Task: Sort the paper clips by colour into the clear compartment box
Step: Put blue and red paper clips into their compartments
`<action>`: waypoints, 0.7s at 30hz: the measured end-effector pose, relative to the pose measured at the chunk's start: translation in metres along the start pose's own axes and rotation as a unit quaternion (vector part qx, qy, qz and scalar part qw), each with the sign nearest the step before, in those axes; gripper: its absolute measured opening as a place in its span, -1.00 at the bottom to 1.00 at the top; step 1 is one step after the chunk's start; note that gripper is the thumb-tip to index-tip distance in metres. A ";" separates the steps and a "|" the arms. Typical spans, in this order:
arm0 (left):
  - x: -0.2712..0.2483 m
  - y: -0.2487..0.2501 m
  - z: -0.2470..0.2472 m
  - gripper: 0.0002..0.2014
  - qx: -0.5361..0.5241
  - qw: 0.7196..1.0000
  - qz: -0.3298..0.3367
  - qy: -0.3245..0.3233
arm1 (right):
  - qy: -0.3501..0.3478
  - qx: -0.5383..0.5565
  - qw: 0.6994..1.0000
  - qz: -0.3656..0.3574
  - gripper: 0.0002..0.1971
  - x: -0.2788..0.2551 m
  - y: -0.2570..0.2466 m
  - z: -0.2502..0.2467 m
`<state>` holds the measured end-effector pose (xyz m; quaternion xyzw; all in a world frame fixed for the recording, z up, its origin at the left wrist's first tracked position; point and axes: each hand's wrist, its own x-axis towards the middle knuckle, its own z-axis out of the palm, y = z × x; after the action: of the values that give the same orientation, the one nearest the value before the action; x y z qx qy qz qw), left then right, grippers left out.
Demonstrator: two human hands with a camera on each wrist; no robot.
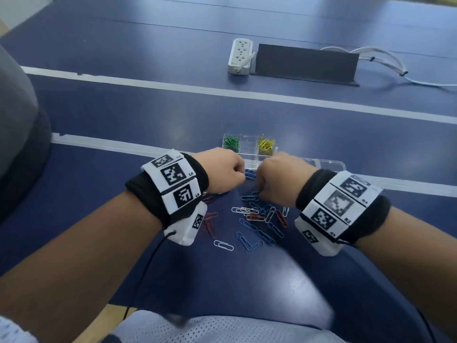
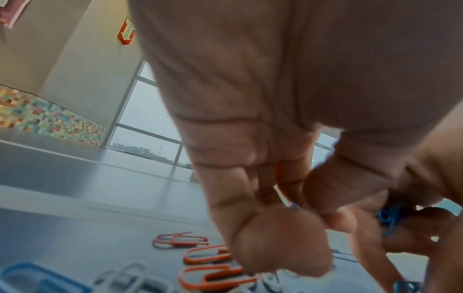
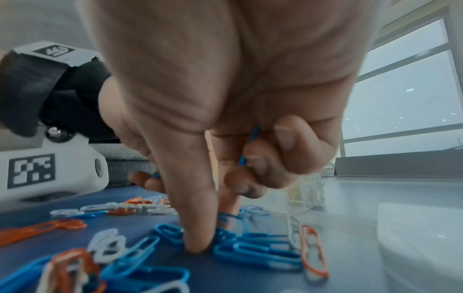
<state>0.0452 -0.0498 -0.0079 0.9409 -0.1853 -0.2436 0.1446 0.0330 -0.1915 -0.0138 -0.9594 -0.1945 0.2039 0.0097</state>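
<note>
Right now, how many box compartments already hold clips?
2: green clips in the far-left compartment, yellow clips two along. The left hand and right hand, both gripping blue clips, hide the near row of the clear box, so more may be filled.

I look over a dark blue table (image 1: 103, 115) striped with white tape (image 1: 247, 94), a white power strip (image 1: 241, 55) beside a dark panel (image 1: 305, 64), tall windows (image 2: 148, 119), a mosaic wall band (image 2: 47, 119).

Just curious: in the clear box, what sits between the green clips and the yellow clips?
In the head view, a compartment separates the green clips from the yellow clips in the clear box. It looks bare.
</note>
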 end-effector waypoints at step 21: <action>0.000 0.025 0.019 -0.82 0.090 0.995 0.038 -0.033 | 0.054 0.204 0.977 0.024 -0.79 0.010 0.020 -0.025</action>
<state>0.0285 -0.0752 -0.0144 0.9339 -0.2466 -0.2514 0.0624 0.0584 -0.2048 0.0034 -0.9512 -0.1254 0.1876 0.2104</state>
